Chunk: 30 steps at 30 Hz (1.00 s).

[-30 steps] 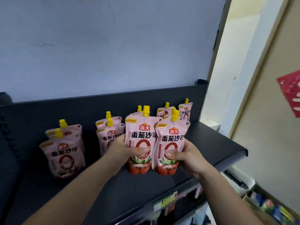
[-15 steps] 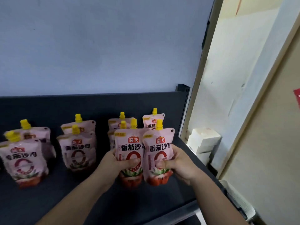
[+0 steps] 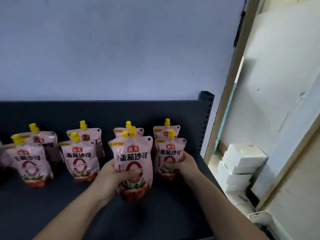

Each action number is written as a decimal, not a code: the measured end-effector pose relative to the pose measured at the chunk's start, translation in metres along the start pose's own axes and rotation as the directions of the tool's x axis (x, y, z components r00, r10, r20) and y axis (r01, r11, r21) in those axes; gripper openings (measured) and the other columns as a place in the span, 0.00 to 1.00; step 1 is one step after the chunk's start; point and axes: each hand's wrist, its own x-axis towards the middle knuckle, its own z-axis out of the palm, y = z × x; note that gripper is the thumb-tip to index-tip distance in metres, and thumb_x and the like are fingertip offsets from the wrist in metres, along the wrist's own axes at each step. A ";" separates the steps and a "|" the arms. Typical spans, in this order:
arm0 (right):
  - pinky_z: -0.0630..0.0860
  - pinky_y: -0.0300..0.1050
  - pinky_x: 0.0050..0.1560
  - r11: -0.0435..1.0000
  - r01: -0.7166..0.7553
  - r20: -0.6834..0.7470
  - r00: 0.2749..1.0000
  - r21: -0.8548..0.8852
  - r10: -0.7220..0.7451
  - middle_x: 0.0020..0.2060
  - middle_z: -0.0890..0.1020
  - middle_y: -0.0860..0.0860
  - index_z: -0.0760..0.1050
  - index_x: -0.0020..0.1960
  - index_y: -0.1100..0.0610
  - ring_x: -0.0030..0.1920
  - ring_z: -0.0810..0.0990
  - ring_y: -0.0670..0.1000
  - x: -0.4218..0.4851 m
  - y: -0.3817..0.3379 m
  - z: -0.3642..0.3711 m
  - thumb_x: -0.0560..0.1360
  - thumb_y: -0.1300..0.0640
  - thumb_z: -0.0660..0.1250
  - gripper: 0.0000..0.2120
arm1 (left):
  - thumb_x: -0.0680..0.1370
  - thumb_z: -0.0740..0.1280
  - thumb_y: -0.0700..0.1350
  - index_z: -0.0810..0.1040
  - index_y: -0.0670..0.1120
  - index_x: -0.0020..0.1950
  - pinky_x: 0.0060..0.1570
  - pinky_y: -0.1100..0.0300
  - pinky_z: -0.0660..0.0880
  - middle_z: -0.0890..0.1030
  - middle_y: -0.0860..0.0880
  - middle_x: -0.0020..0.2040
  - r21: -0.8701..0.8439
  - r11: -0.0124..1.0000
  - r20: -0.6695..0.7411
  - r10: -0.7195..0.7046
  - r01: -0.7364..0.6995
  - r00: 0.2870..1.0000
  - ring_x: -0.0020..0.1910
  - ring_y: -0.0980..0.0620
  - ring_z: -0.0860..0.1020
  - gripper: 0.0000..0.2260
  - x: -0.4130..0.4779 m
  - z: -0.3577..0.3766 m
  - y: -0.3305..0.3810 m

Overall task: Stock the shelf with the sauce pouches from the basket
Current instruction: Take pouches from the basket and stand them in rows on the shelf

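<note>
Pink tomato sauce pouches with yellow caps stand in rows on a dark shelf. My left hand grips one pouch around its lower half, in front of the third column. My right hand grips another pouch at the right end of the shelf, in front of a standing pouch. Two further columns stand to the left, fronted by a pouch and a far-left pouch. The basket is out of view.
The shelf's dark back panel rises behind the pouches, with a slotted upright at its right end. A pale blue wall is above. White boxes are stacked on the floor to the right of the shelf.
The two held pouches have moved apart: the right one went back and right to the shelf's end column, the left one stays in front of the third column. The view came closer.
</note>
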 end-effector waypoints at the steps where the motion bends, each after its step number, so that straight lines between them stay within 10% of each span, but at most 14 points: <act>1: 0.82 0.46 0.44 1.000 0.013 0.013 1.000 -0.021 -0.013 0.48 0.88 0.53 0.79 0.54 0.58 0.48 0.87 0.53 0.006 0.000 0.002 0.62 0.70 0.79 0.23 | 0.53 0.85 0.46 0.86 0.47 0.50 0.43 0.52 0.83 0.85 0.39 0.53 0.009 1.000 0.000 0.006 -0.006 1.000 0.52 0.40 0.84 0.26 -0.001 0.000 0.001; 18: 0.80 0.50 0.58 0.969 -0.011 0.145 0.988 -0.245 0.048 0.53 0.86 0.50 0.78 0.58 0.53 0.55 0.84 0.51 0.019 0.006 -0.014 0.67 0.65 0.77 0.21 | 0.57 0.84 0.48 0.84 0.49 0.54 0.48 0.53 0.82 0.85 0.41 0.56 0.076 0.996 0.062 -0.041 0.037 0.997 0.55 0.42 0.83 0.26 -0.009 0.016 -0.002; 30: 0.78 0.33 0.39 0.956 0.041 -0.049 0.997 -0.291 -0.058 0.46 0.87 0.43 0.79 0.52 0.48 0.48 0.84 0.42 0.003 0.005 -0.009 0.69 0.61 0.77 0.15 | 0.52 0.85 0.50 0.86 0.48 0.51 0.46 0.52 0.83 0.86 0.41 0.53 0.070 0.997 0.035 -0.041 0.038 0.999 0.53 0.42 0.84 0.28 -0.019 0.017 0.003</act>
